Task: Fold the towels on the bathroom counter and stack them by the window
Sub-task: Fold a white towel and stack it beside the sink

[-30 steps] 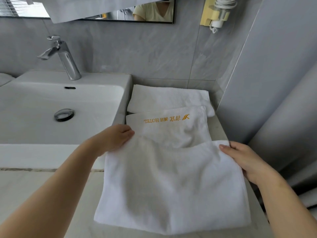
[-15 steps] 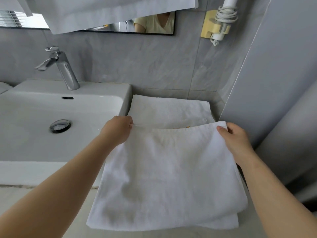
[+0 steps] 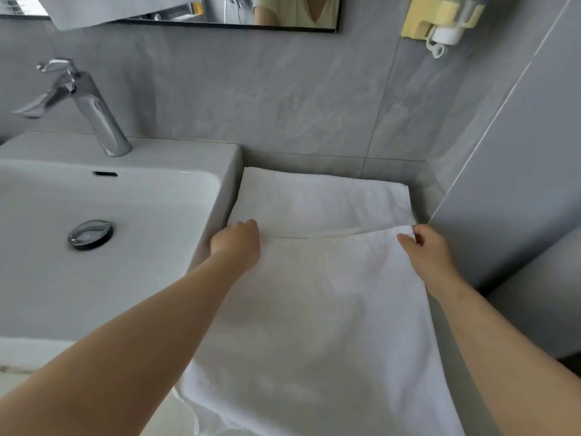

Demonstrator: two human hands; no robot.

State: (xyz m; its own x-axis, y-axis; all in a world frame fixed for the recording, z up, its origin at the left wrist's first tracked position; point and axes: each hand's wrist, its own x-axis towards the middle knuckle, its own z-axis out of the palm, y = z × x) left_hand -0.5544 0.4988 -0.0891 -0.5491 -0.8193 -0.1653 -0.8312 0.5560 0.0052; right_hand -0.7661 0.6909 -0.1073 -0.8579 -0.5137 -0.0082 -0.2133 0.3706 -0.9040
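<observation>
left hand (image 3: pixel 236 243) and right hand (image 3: pixel 423 250) each pinching white towel's (image 3: pixel 314 309) far corners, folded towel (image 3: pixel 320 199) beyond

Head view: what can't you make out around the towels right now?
What lies under the top towel: its own cloth hides it, and the front of the folded towel behind.
Top towel's near edge: cut off by the frame's bottom edge.
The window: outside the head view.
Fingertips of the left hand: hidden behind its knuckles.
</observation>
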